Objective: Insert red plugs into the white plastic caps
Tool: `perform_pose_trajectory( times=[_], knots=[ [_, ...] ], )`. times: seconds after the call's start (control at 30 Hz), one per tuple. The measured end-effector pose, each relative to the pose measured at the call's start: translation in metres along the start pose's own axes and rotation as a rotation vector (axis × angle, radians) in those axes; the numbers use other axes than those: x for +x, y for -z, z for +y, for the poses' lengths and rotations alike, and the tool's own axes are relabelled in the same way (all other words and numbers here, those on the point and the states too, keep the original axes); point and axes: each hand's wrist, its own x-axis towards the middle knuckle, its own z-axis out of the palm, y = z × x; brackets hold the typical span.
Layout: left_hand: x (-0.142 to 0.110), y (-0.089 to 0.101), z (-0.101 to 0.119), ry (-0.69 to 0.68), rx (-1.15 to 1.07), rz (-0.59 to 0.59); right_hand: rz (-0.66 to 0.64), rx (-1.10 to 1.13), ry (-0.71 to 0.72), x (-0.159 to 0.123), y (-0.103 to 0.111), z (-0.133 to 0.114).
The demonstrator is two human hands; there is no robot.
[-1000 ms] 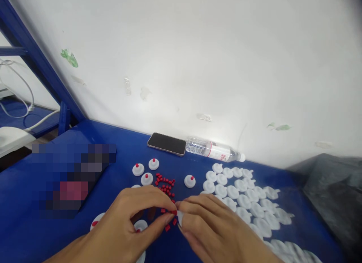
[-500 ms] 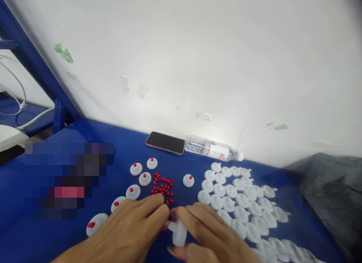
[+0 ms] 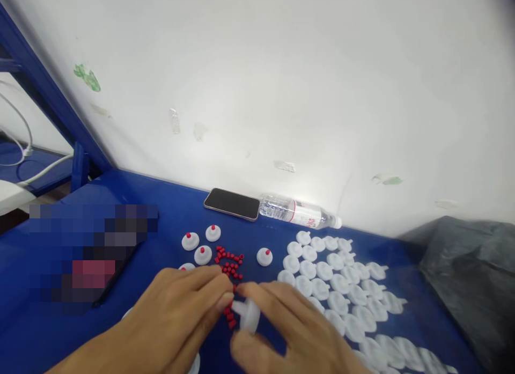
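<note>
My right hand grips a white plastic spout lid between thumb and fingers, its disc on edge and its spout pointing left. My left hand is closed in a pinch at the tip of that spout; what its fingertips hold is hidden. Beyond and below the fingers lie small loose red caps on the blue table. Left of these, several white lids wear red caps on their spouts, such as a capped lid; another capped lid stands to their right.
Many uncapped white lids spread over the right side of the blue table. Against the wall lie a phone and a water bottle. A dark plastic bag is at far right; a blurred dark object lies left.
My left hand has moved left and slightly up, covering capped lids nearby. The lid in my right hand has shifted a little left and up. The view has moved slightly.
</note>
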Motion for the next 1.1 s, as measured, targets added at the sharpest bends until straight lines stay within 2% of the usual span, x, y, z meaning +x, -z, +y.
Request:
perform_pose_trajectory(
  times=[0.1,0.17,0.23,0.33,0.47,0.57,0.73,0.87,0.97,1.03,1.1],
  knots=[
    [0.008,0.002,-0.012,0.049,-0.013,-0.021,-0.035,0.057,-0.111,0.010,0.008,0.019],
    [0.010,0.000,-0.019,0.079,0.056,-0.091,-0.043,0.113,-0.241,0.018,0.013,0.034],
    [0.009,-0.003,-0.023,0.091,0.111,-0.184,-0.009,0.134,-0.302,0.022,0.015,0.049],
    [0.006,-0.006,-0.023,0.119,0.111,-0.280,-0.039,0.063,-0.274,0.021,0.010,0.063],
    [0.005,-0.005,-0.024,0.159,0.111,-0.321,-0.269,0.016,-0.236,0.012,-0.001,0.069],
    [0.004,-0.007,-0.027,0.154,0.097,-0.343,-0.285,0.012,-0.220,0.009,0.000,0.072],
    [0.004,-0.012,-0.032,0.126,0.109,-0.306,-0.186,-0.063,-0.236,0.010,0.013,0.082],
    [0.004,-0.007,-0.031,0.127,0.097,-0.259,-0.219,-0.070,-0.211,0.004,0.009,0.089],
    [0.005,-0.003,-0.028,0.108,0.041,-0.105,-0.262,-0.029,-0.218,0.001,0.001,0.091],
    [0.005,-0.003,-0.027,0.055,0.019,0.021,-0.271,-0.017,-0.223,0.000,-0.003,0.090],
    [0.005,-0.004,-0.026,0.004,0.025,0.095,-0.272,-0.022,-0.227,0.001,-0.006,0.089]
  ],
)
